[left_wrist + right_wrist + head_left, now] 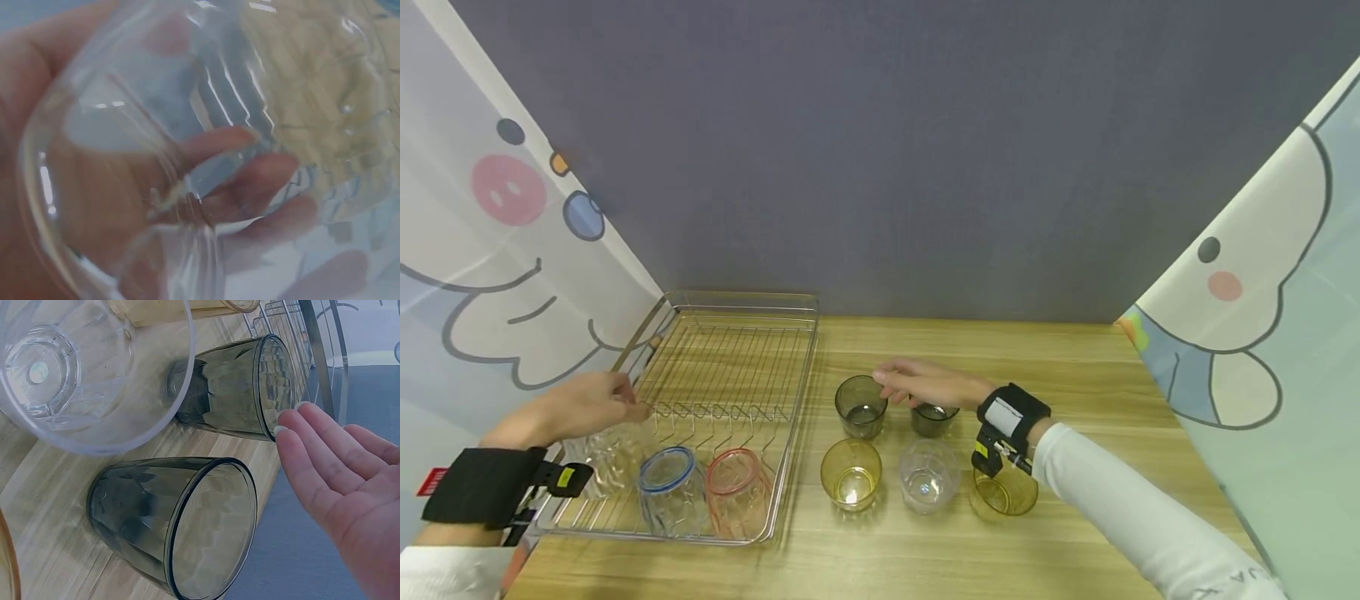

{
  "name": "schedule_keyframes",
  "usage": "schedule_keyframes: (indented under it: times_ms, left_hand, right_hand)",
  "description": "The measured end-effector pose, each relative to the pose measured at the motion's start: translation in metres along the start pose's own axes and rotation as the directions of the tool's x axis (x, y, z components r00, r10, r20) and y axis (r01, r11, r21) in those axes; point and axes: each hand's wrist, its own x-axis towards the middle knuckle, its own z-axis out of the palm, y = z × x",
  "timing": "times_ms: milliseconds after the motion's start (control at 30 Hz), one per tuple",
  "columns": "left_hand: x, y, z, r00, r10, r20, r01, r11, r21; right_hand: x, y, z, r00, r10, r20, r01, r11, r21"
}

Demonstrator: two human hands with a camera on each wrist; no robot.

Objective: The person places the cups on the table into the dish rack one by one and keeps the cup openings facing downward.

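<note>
At the rack's front left corner my left hand (pixel 583 406) holds a clear glass (pixel 617 462); the left wrist view shows its fingers (pixel 269 178) curved around the far side of the glass. Beside it in the rack, upside down, stand a blue-rimmed glass (pixel 672 492) and a red-rimmed glass (pixel 739 492). My right hand (pixel 932 383) reaches over the table, fingers nearly straight, its fingertips at the rim of a dark grey glass (pixel 231 387). Below this hand is a second dark grey glass (pixel 144 512), partly hidden in the head view. Both grey glasses stand upright.
A wire dish rack (pixel 797 400) occupies the table's left side. In the front row on the wooden table (pixel 1052 358) stand an amber glass (pixel 851 475), a clear glass (pixel 928 477) and another amber glass (pixel 1011 497), partly under the right wrist. A grey panel (pixel 910 167) closes off the back.
</note>
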Motion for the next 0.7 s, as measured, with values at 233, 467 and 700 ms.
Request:
schedule_keyframes:
  times_ms: [233, 467, 700]
  left_hand:
    - [-0.003, -0.005, 0.001, 1.000, -0.012, 0.016, 0.012, 1.000, -0.017]
    - [-0.007, -0.014, 0.000, 0.999, -0.014, 0.029, 0.015, 1.000, -0.016]
    - [-0.012, -0.017, 0.003, 1.000, -0.026, 0.011, 0.026, 1.000, 0.011]
  right_hand:
    - [0.000, 0.003, -0.001, 1.000, -0.018, 0.002, 0.018, 1.000, -0.002]
    - [0.000, 0.003, 0.000, 1.000, -0.010, 0.006, 0.010, 1.000, -0.011]
    - [0.000, 0.004, 0.000, 1.000, 0.000, 0.005, 0.000, 1.000, -0.021]
